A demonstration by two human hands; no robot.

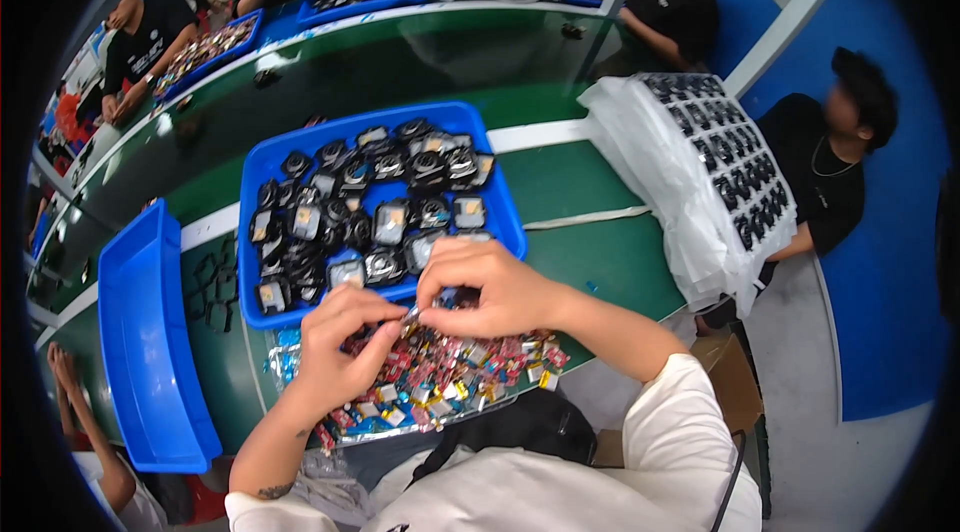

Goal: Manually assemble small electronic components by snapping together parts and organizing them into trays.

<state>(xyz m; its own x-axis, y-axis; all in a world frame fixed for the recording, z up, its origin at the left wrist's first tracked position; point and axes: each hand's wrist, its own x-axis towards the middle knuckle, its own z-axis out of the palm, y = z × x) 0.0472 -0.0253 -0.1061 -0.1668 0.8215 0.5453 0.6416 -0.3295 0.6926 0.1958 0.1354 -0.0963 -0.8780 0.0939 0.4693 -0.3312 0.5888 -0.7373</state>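
Note:
My left hand [342,340] and my right hand [488,289] meet over the table's near edge, with fingertips pinched together. Between them is a small part, mostly covered by the fingers and too small to name. Beneath the hands spreads a pile of small red circuit boards [445,372] with silver and yellow pieces, lying on a shiny silvery sheet. Just beyond my hands stands a blue tray [505,202] holding many black, camera-like housings [427,169], some with grey faces.
Left of the tray lie black frames [222,282] and another blue tray [150,342]. A white-wrapped stack of trays with black parts [722,157] stands at the right. Across the green table [590,182], several people sit near more blue trays. An open cardboard box [725,382] is at lower right.

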